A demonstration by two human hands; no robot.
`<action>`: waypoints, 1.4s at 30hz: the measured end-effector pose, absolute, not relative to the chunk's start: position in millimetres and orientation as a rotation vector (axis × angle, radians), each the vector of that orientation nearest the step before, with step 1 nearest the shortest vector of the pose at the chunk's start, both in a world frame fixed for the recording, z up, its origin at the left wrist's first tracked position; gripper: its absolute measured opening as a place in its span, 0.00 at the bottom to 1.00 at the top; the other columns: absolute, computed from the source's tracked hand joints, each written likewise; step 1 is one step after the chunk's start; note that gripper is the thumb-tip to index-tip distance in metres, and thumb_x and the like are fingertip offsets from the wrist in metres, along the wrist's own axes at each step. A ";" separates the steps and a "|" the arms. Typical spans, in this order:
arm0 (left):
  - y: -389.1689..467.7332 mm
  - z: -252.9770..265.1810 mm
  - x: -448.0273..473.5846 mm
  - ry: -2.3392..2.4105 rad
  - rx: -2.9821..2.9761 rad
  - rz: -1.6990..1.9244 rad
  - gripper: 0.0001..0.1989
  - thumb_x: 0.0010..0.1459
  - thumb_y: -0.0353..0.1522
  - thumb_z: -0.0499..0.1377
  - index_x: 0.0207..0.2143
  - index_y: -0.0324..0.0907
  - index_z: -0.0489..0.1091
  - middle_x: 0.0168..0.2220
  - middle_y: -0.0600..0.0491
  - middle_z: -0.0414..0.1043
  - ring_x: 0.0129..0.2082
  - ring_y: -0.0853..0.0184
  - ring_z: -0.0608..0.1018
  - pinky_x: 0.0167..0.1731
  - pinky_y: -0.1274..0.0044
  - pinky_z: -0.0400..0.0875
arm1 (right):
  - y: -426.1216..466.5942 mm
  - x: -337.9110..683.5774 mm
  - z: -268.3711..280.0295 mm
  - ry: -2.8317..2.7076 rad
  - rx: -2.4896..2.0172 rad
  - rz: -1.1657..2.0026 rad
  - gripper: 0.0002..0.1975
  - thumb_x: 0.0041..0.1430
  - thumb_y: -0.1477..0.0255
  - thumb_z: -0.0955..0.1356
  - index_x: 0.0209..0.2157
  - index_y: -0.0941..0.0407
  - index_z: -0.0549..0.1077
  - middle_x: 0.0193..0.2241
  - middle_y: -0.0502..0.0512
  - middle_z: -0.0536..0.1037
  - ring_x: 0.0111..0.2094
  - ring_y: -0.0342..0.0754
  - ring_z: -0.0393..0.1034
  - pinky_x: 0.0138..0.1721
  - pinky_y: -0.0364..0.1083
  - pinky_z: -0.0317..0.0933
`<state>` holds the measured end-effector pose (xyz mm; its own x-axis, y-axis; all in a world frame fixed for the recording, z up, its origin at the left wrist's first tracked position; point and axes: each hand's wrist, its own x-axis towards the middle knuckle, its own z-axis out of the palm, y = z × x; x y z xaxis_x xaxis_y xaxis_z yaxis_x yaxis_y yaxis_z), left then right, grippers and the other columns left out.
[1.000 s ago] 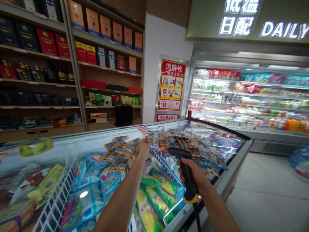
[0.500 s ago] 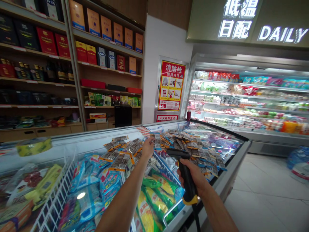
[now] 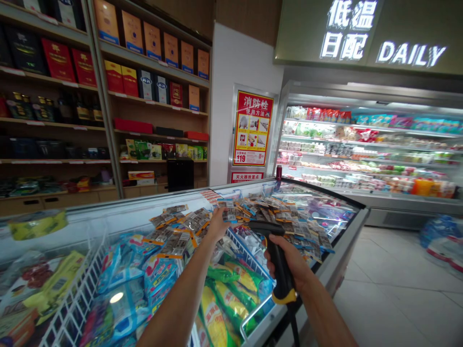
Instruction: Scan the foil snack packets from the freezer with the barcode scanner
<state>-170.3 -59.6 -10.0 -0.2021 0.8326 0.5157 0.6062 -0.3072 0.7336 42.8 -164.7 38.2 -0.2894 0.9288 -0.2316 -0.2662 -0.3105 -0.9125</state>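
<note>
My right hand (image 3: 291, 262) is wrapped round the handle of a black and yellow barcode scanner (image 3: 280, 270), its head pointing left and its cable hanging down. Ahead of it, my left hand (image 3: 217, 225) grips a small flat packet (image 3: 228, 212) with a clear, brownish front. To its left lies a heap of similar orange-edged packets (image 3: 177, 241). Another pile of packets (image 3: 289, 217), with orange and blue edges, spreads over the freezer's glass on the right. Part of the held packet is hidden by my fingers.
The chest freezer (image 3: 347, 241) holds white wire baskets (image 3: 74, 294), blue bags (image 3: 125, 308) and green-yellow corn bags (image 3: 217, 308). A roll of yellow tape (image 3: 38, 224) sits at the left. A dark red can (image 3: 279, 172) stands on the far rim. Shelves (image 3: 155, 101) line the back.
The view has shifted slightly to the right. My left hand has tilted a little round the packet, its fingers now more stretched. The scanner stays in my right hand, aimed left.
</note>
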 end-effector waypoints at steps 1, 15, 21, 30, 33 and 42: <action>-59.3 -10.1 -170.7 1.695 1.844 1.521 0.22 0.38 0.20 0.55 0.40 0.37 0.64 0.41 0.49 0.60 0.43 0.66 0.67 0.45 0.75 0.60 | -164.8 42.7 38.7 -0.997 -1.031 1.743 0.12 0.49 0.63 0.63 0.28 0.59 0.65 0.12 0.46 0.66 0.09 0.39 0.58 0.09 0.39 0.54; -65.3 -4.4 -168.7 1.679 1.928 1.465 0.21 0.37 0.18 0.53 0.38 0.40 0.64 0.40 0.51 0.60 0.42 0.68 0.66 0.45 0.76 0.60 | -164.7 45.0 37.3 -1.006 -1.044 1.729 0.12 0.48 0.63 0.63 0.26 0.58 0.65 0.11 0.46 0.66 0.09 0.40 0.59 0.08 0.39 0.54; -68.4 -1.5 -167.0 1.720 2.002 1.392 0.21 0.38 0.18 0.53 0.39 0.39 0.64 0.40 0.50 0.60 0.41 0.68 0.67 0.43 0.78 0.61 | -164.8 42.6 43.5 -0.994 -1.014 1.768 0.11 0.48 0.64 0.63 0.25 0.58 0.64 0.11 0.46 0.66 0.09 0.39 0.59 0.08 0.38 0.53; -69.7 -0.3 -167.7 1.731 1.988 1.405 0.23 0.38 0.19 0.53 0.40 0.41 0.64 0.41 0.51 0.61 0.43 0.66 0.67 0.46 0.76 0.60 | -161.0 44.5 43.2 -0.959 -1.026 1.770 0.11 0.49 0.63 0.62 0.27 0.57 0.65 0.12 0.45 0.66 0.10 0.39 0.59 0.09 0.38 0.53; -67.2 1.8 -163.8 1.693 1.937 1.497 0.24 0.39 0.20 0.54 0.42 0.41 0.64 0.42 0.50 0.61 0.44 0.66 0.66 0.46 0.76 0.59 | -160.4 54.5 41.2 -0.916 -1.034 1.727 0.11 0.48 0.63 0.63 0.25 0.57 0.65 0.11 0.45 0.65 0.10 0.39 0.58 0.09 0.39 0.53; -21.7 40.2 -114.0 1.825 1.998 1.410 0.26 0.42 0.23 0.55 0.47 0.37 0.61 0.45 0.46 0.62 0.45 0.65 0.67 0.45 0.76 0.59 | -152.3 104.3 33.5 -0.742 -0.979 1.624 0.10 0.48 0.64 0.64 0.24 0.57 0.65 0.12 0.46 0.65 0.11 0.38 0.58 0.10 0.38 0.54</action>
<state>-114.0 -21.7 40.2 -0.1402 0.8234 0.5498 0.7399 -0.2819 0.6108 104.3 -152.3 33.5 -0.1143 0.9664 -0.2303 -0.4584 -0.2570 -0.8508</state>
